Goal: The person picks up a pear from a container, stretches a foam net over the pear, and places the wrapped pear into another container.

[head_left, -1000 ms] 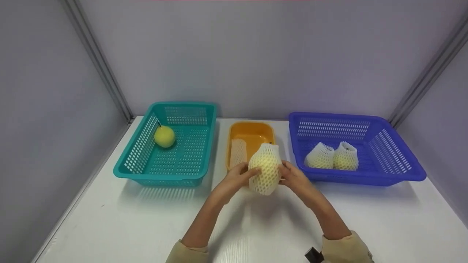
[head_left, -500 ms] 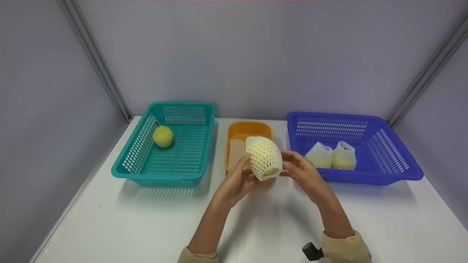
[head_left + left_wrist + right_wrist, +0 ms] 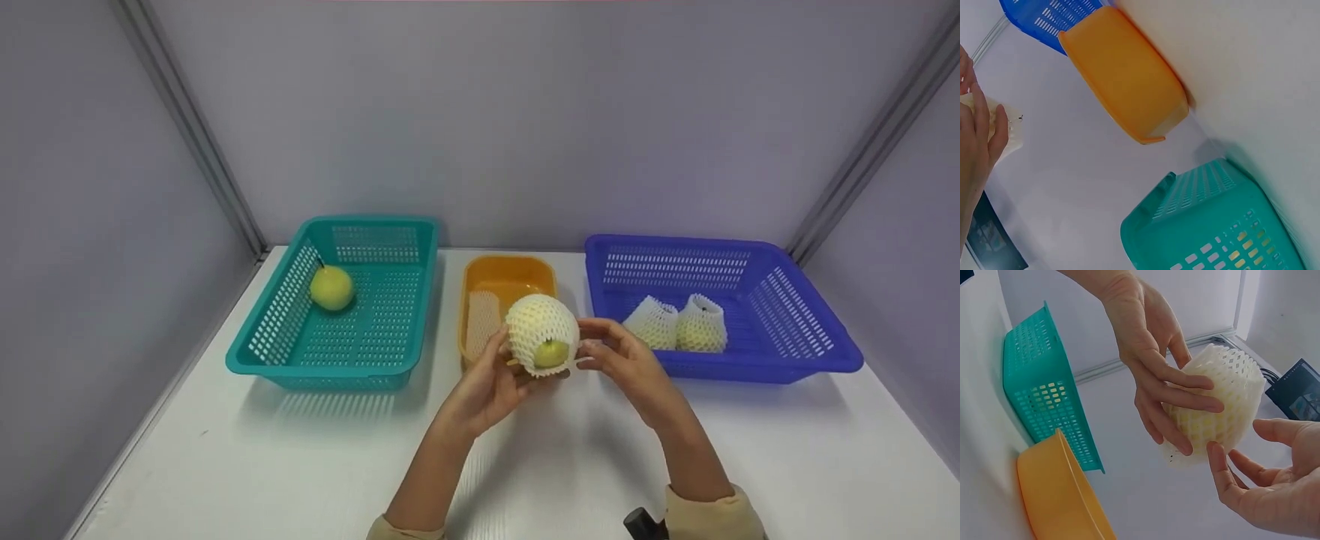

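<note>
A yellow pear in a white foam net sleeve is held above the table, its bare greenish end showing through the sleeve's opening towards me. My left hand grips it from the left and underneath. In the right wrist view, the left hand's fingers curl round the netting. My right hand is at the sleeve's right side, fingers loosely bent and fingertips right at the netting. In the left wrist view, a hand covers most of the sleeve. An orange bin with a flat foam net stands behind.
A teal basket on the left contains one bare pear. On the right, a purple basket contains two sleeved pears. Walls enclose the white table. Part of a dark screen shows in the right wrist view.
The sleeved pear has been turned from upright until its opening with the bare end faces me. My left hand has shifted under it; the right hand's grip has loosened to fingertips beside it.
</note>
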The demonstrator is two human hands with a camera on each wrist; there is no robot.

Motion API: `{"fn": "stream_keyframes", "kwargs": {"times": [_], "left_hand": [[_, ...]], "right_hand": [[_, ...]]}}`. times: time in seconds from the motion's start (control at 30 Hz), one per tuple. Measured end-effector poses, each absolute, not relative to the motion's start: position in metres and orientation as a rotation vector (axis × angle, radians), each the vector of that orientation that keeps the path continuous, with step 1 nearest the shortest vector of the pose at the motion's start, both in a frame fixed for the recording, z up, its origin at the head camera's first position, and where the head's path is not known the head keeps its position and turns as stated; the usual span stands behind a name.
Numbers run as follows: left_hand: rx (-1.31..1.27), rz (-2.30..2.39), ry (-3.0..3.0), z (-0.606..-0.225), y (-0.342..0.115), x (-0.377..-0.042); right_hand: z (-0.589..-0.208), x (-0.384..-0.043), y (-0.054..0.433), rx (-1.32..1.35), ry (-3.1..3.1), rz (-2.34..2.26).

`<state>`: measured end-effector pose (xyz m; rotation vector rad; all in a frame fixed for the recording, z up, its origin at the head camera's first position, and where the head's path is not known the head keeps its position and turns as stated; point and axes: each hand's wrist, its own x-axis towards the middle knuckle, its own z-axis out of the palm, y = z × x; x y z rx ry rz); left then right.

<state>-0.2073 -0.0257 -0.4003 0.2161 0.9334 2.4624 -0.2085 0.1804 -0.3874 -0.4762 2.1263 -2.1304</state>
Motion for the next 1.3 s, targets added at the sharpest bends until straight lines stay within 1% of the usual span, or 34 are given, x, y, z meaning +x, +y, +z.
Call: {"fn": "stream_keyframes", "kwargs": {"times": [0.43, 0.7, 1.1, 1.3], "left_hand": [[0.412, 2.179, 1.282, -0.4065, -0.0257, -0.2143], [0.453, 2.091, 1.466, -0.4064, -0.0247, -0.212], [0.386, 2.194, 1.374, -0.4056, -0.0246, -0.2117], [0.392, 2.314, 1.252, -0.4056, -0.0268, -0.2111]], "right_hand": [[-0.3809, -0.2046, 0.1778, -0.388, 2.23, -2.179], [-0.3795, -0.2021, 0.1765, -0.369, 2.224, -2.231], [-0.3784, -0.1993, 0.1764, -0.489, 2.238, -2.181], [-0.3809, -0.2024, 0.175, -0.477, 2.25, -2.089]]}}
